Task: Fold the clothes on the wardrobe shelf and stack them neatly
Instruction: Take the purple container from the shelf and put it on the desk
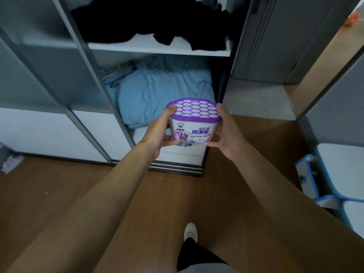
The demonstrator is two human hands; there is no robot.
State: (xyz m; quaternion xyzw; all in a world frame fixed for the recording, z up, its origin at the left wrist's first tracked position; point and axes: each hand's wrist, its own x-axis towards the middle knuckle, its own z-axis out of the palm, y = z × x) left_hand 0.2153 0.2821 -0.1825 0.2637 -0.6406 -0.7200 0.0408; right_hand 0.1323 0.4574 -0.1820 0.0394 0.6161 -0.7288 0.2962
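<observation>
Two heaps of clothes: a crumpled pile of black fabric garments (157,20) lies unfolded on the white wardrobe shelf board (157,49) at 12 o'clock. A rumpled light blue soft fabric bundle (163,89) fills the compartment below.
Direction from the hands: both heaps lie straight ahead, toward 12 o'clock. The blue bundle is nearer, directly behind what the hands hold, and the black pile is higher and farther.
Long axis: the black pile spreads along the shelf from 9 to 3 o'clock, so it faces the person broadside.
Object held: a white plastic tub with a purple lid pierced by round holes (194,125), upright, its printed label facing the person, in front of the wardrobe opening.
Left hand (159,133): curled round the tub's 9 o'clock side, gripping the lid edge and base.
Right hand (226,131): curled round the 3 o'clock side in the same way.
Nearer hand: neither, as both are level and equally far from the shelves.
Judgement: no folding has begun, and the tub probably has to be put down first.
Surroundings: brown wooden floor (59,194); a white shoe (190,231) at 6 o'clock; a grey sliding door frame (86,75) at 10 o'clock.
</observation>
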